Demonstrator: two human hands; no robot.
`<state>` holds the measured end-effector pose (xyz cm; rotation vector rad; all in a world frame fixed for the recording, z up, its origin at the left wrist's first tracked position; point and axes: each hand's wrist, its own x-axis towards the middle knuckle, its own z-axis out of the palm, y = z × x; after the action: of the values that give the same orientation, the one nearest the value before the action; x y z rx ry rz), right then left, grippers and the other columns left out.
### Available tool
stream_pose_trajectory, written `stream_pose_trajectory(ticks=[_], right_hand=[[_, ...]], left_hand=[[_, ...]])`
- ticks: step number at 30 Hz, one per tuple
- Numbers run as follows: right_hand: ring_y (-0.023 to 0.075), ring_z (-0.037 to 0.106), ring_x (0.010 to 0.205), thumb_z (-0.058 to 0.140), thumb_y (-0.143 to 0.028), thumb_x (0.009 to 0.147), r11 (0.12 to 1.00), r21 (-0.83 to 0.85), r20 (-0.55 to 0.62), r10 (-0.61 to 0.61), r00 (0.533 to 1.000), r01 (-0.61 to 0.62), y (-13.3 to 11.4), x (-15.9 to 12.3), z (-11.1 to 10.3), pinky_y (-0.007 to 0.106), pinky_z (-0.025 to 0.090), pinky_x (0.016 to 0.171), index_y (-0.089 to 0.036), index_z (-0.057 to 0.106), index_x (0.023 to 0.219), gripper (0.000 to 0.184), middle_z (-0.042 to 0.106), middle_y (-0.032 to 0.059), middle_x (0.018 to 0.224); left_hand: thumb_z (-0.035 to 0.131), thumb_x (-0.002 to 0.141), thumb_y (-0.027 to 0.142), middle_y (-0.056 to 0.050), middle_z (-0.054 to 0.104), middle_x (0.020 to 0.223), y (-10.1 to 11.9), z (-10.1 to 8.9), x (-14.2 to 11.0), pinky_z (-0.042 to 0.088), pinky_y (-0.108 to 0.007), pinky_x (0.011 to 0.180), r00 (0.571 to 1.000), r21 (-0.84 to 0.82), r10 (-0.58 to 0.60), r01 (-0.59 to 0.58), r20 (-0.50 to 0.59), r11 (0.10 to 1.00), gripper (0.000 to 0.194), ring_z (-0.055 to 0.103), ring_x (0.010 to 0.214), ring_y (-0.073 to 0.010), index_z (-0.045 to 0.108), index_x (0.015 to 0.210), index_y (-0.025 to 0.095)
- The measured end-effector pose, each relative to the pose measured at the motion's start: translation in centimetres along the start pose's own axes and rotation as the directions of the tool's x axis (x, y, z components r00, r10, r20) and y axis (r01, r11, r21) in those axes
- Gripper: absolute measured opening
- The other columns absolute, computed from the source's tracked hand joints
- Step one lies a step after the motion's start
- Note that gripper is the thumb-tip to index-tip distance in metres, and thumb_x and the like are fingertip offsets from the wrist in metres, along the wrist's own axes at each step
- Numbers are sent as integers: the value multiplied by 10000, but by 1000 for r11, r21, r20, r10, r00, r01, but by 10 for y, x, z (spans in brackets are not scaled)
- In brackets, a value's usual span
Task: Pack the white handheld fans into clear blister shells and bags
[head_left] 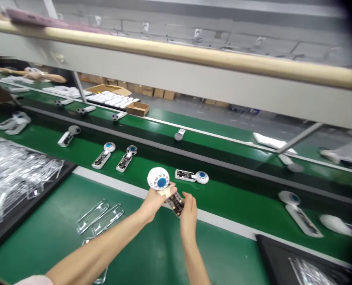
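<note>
My left hand is closed around the neck of a white round-headed handheld device. Its head carries a blue disc, and a dark circuit board lies exposed in the handle. At the handle's lower end, the fingers of my right hand grip its edge. Just beyond my hands, a similar device lies on its back on the green belt. Clear plastic frames rest on the green table beside my left forearm, which partly covers some of them.
A black tray heaped with clear plastic parts stands at left; another black tray is at lower right. More devices lie along the belt. A rail crosses above. Far left, a co-worker's arm reaches over white parts.
</note>
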<state>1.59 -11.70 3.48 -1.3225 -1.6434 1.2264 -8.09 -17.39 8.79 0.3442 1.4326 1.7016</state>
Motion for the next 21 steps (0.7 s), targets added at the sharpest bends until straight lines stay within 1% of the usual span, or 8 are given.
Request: stream_pose_trajectory(ticks=[4, 8, 13, 15, 16, 18, 19, 21], right_hand=[[194, 545, 554, 223, -547, 853, 996, 24, -12, 84, 996, -83, -3, 21, 45, 316, 439, 559, -167, 578, 625, 567, 588, 57, 568], [204, 589, 589, 194, -593, 853, 997, 30, 61, 74, 995, -76, -8, 26, 86, 320, 464, 566, -158, 582, 682, 608, 633, 76, 618], [322, 529, 1139, 490, -580, 778, 992, -28, 275, -111, 955, 123, -5, -66, 129, 509, 402, 956, -170, 626, 1067, 520, 617, 158, 1174], [346, 389, 1278, 531, -516, 806, 807, -46, 623, -437, 649, 588, 1, -120, 146, 616, 277, 1024, -262, 548, 1223, 489, 493, 120, 1355], [362, 316, 1319, 557, -532, 792, 679, 19, 738, -505, 447, 734, 6, -143, 154, 640, 266, 1020, -279, 493, 1281, 555, 428, 111, 1410], [375, 250, 1344, 567, -569, 778, 503, 107, 832, -517, 200, 857, 20, -174, 169, 641, 287, 1014, -255, 417, 1341, 662, 348, 117, 1460], [374, 265, 1338, 569, -581, 773, 450, 119, 847, -511, 146, 885, 30, -182, 175, 634, 310, 1006, -250, 406, 1346, 681, 356, 114, 1457], [353, 370, 1289, 569, -561, 784, 381, 76, 838, -525, 148, 921, 55, -184, 180, 620, 354, 987, -285, 435, 1311, 609, 444, 76, 1405]], left_hand=[[814, 499, 422, -51, 681, 852, 17, -22, 2, 455, -281, 692, 991, 21, 103, -102, -81, 995, 447, 607, 789, -185, 669, 830, 158], [786, 529, 469, -68, 686, 844, 31, -60, 40, 467, -283, 619, 990, 137, 87, -71, -113, 988, 471, 618, 756, -200, 674, 856, 148], [734, 678, 401, -80, 679, 829, 45, -118, 135, 492, -296, 581, 989, 320, 6, 41, -145, 947, 410, 621, 689, -180, 651, 961, 116], [665, 769, 374, -65, 665, 875, 44, -135, 167, 513, -308, 622, 986, 418, -21, 88, -163, 904, 337, 620, 711, -158, 625, 988, 122], [628, 807, 367, -59, 656, 895, 42, -141, 179, 520, -320, 650, 985, 468, -31, 110, -172, 877, 305, 620, 731, -153, 617, 990, 123], [578, 848, 357, -51, 643, 942, 36, -149, 195, 521, -357, 727, 980, 566, -30, 138, -195, 813, 268, 620, 808, -162, 609, 984, 128], [588, 841, 348, -60, 638, 974, 33, -150, 200, 508, -381, 773, 979, 613, -13, 139, -206, 778, 261, 616, 871, -185, 611, 983, 130], [656, 782, 299, -118, 612, 1081, 29, -150, 203, 443, -439, 882, 974, 699, 62, 112, -218, 706, 300, 558, 1057, -278, 605, 1022, 127]])
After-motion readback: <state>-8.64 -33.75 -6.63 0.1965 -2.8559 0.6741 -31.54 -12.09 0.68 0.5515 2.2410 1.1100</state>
